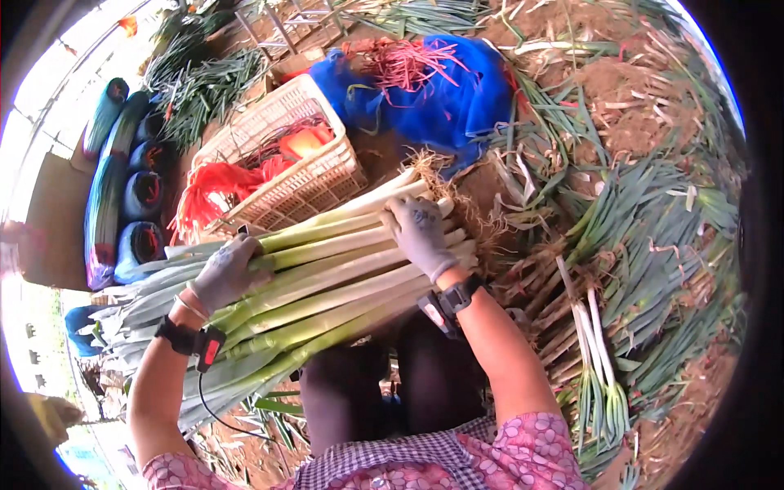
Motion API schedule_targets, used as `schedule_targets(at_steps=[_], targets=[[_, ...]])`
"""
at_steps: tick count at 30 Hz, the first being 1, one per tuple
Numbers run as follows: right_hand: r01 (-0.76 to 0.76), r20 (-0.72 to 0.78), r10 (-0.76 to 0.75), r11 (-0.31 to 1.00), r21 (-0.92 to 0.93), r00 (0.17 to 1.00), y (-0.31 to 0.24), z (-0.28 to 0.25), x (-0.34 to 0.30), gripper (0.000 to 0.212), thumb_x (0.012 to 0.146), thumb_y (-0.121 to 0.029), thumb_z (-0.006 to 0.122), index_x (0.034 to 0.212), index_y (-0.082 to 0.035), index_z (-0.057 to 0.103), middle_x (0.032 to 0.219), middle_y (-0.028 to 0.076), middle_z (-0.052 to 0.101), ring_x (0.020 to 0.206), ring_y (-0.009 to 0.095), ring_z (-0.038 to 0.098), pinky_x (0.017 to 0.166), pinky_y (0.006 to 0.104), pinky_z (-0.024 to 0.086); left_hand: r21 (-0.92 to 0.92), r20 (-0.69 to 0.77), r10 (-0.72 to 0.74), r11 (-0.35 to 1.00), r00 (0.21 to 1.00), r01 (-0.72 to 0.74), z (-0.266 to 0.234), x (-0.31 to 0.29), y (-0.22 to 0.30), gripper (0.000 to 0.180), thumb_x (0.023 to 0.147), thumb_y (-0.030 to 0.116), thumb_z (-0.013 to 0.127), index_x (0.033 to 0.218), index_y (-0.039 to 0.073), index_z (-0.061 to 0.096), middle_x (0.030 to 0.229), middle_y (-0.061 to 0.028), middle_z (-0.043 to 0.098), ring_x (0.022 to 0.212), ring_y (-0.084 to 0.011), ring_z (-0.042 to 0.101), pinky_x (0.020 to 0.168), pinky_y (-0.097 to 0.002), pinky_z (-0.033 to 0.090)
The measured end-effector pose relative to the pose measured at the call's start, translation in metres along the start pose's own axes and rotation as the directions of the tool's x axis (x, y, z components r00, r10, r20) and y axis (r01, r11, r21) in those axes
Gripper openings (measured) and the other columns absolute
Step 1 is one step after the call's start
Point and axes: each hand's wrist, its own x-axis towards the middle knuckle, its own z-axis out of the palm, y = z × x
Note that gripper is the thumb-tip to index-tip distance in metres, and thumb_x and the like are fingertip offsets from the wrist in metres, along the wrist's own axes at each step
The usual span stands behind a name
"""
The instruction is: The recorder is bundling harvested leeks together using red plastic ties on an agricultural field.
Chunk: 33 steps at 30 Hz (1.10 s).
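A broad bundle of leeks [327, 282] lies across my lap, white stems and hairy roots to the right, grey-green leaves fanning to the left. My left hand [227, 273], in a grey glove, is closed over the leeks where the stems turn green. Near the root end, my right hand [415, 230], gloved the same way, curls its fingers over the white stems. The undersides of both hands are hidden against the bundle. Each wrist carries a black strap with a small device.
Beyond the bundle stands a cream plastic crate [335, 163] with red netting [253, 175]. Behind it lies blue mesh [457, 90] topped with pink strips [408, 64]. Rolled blue-green netting [106, 192] is stacked at left. Loose leeks [645, 269] cover the soil at right.
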Motion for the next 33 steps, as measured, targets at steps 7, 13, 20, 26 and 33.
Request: schedule_targets(at_steps=[7,13,20,26,33], targets=[[0.009,-0.125,-0.003,0.999,0.047,0.992,0.047,-0.017,-0.026,0.016,0.094,-0.027,0.069,0.094,-0.01,0.072,0.087,0.012,0.071,0.088,0.034,0.068,0.08,0.0491,0.05,0.264,-0.363,-0.018,0.957,0.932,0.122,0.067,-0.02,0.046,0.033,0.089,0.021,0.071,0.119,0.008,0.066,0.105,-0.0189,0.065,0.098,-0.0412,0.059,0.09,-0.0526,0.045],[0.065,-0.216,0.221,0.54,0.839,0.951,0.054,-0.033,-0.022,0.029,0.108,-0.017,0.057,0.132,-0.006,0.069,0.118,0.004,0.072,0.102,0.012,0.065,0.087,0.0287,0.052,0.274,-0.44,-0.014,0.95,0.898,0.15,0.088,-0.043,-0.04,0.026,0.101,0.02,0.061,0.117,0.002,0.067,0.102,-0.0235,0.068,0.094,-0.045,0.062,0.084,-0.0555,0.047],[-0.671,-0.597,0.766,0.314,0.672,-0.239,0.335,-0.225,-0.442,0.065,0.102,-0.031,0.063,0.149,0.008,0.041,0.142,0.023,0.057,0.124,0.033,0.057,0.106,0.0403,0.045,0.228,-0.415,-0.027,0.965,0.909,0.132,0.094,-0.016,-0.031,0.031,0.104,0.021,0.058,0.123,-0.002,0.068,0.107,-0.0246,0.069,0.101,-0.0445,0.063,0.091,-0.0522,0.047],[-0.208,-0.432,0.752,0.379,0.901,-0.499,0.393,-0.29,-0.596,0.038,0.09,-0.025,0.081,0.113,-0.001,0.063,0.08,0.006,0.06,0.06,0.015,0.055,0.053,0.028,0.049,0.152,-0.418,-0.15,0.961,0.896,0.232,0.095,-0.007,-0.031,0.03,0.103,0.02,0.059,0.123,-0.001,0.069,0.109,-0.024,0.069,0.101,-0.0442,0.063,0.092,-0.052,0.048],[-0.052,-0.237,0.73,0.266,0.963,-0.641,0.39,-0.297,-0.57,0.032,0.09,-0.032,0.084,0.093,-0.003,0.071,0.078,0.005,0.063,0.06,0.016,0.057,0.054,0.0315,0.05,0.164,-0.411,-0.163,0.954,0.897,0.249,0.082,0.004,-0.009,0.03,0.102,0.02,0.061,0.123,0.0,0.069,0.111,-0.0232,0.07,0.102,-0.0439,0.064,0.093,-0.0518,0.048]])
